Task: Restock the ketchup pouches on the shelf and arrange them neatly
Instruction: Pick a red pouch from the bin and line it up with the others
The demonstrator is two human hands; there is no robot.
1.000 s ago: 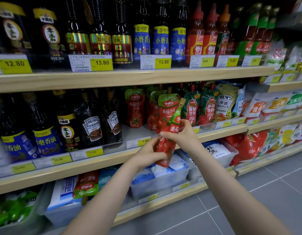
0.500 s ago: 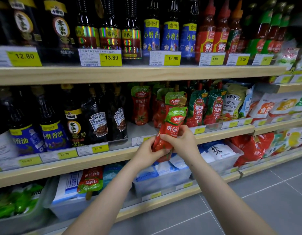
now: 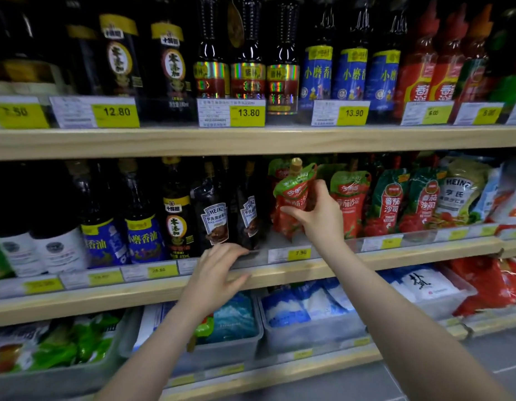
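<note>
Gripping a ketchup pouch (image 3: 293, 198) in my right hand (image 3: 319, 214), thumb across its front and fingers curled behind, I hold it upright over the middle shelf (image 3: 395, 260), its tan spout cap at 12 o'clock. Its lower end sits at or just above the shelf floor; I cannot tell if it touches. Just beside it, at 3 o'clock, stands a second pouch of the same brand (image 3: 349, 204), and further toward 3 o'clock two green-topped pouches (image 3: 391, 201). Another red pouch shows behind the held one, partly hidden.

My left hand (image 3: 219, 273) holds nothing: fingers loosely spread, fingertips resting on the clear rail at the shelf's front edge, at 8 o'clock from the held pouch. Directly above that hand, at 12 o'clock, stand the dark Heinz bottles (image 3: 217, 218). A yellow price tag (image 3: 298, 253) reading 7.90 sits on the rail between my two forearms.

Lower shelf: grey bins (image 3: 309, 337) of blue-and-white bags at 6 o'clock. Upper shelf: dark bottles with blue labels (image 3: 349, 73) at 12 o'clock.
</note>
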